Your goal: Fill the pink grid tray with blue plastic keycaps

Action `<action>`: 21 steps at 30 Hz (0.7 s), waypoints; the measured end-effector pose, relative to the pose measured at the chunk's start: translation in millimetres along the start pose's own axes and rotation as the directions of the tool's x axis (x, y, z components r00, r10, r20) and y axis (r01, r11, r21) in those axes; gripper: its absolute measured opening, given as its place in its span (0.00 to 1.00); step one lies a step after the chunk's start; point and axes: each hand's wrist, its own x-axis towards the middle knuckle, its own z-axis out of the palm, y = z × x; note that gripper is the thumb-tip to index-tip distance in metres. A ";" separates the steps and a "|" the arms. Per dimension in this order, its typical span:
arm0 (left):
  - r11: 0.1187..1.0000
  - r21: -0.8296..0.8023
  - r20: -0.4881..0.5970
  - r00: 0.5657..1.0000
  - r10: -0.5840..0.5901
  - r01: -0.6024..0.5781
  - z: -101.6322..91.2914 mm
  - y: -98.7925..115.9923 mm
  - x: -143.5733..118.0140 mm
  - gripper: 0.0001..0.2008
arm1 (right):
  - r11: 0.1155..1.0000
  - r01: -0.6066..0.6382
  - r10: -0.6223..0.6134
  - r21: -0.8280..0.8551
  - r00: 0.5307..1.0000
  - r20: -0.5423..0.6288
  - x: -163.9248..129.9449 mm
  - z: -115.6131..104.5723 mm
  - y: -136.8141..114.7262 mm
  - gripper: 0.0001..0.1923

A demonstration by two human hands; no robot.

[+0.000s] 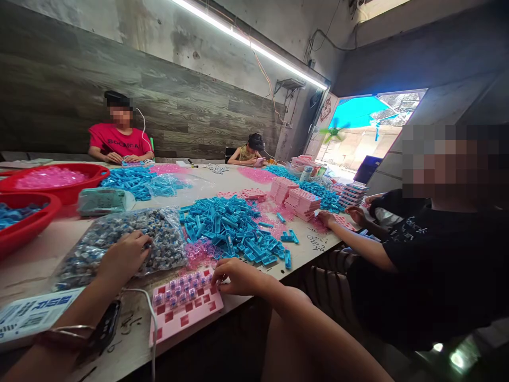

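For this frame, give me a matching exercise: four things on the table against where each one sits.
1. left hand
2. right hand
3. blue parts pile
4. red basin

a. far left of the table
b. on the pink tray's top edge
c. on the clear bag of small parts
d. mid-table, beyond the tray

Pairs: 1-c, 2-b, 3-d, 4-a

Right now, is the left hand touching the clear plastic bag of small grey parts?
Touching. The head view shows the left hand resting on the clear plastic bag of small grey parts, its fingers pressed on the bag's top with no gap.
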 end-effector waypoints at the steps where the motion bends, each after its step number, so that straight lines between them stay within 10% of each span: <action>1: 1.000 0.024 0.006 1.000 0.015 -0.015 0.3 -0.4 0.4 0.13 | 1.000 0.001 -0.001 -0.001 1.000 0.002 -0.1 0.2 0.1 0.10; 21: 0.992 0.125 -0.076 0.997 -0.007 0.017 -14.6 15.2 -8.1 0.14 | 0.997 -0.033 0.033 0.068 0.999 0.003 -0.8 1.3 1.1 0.10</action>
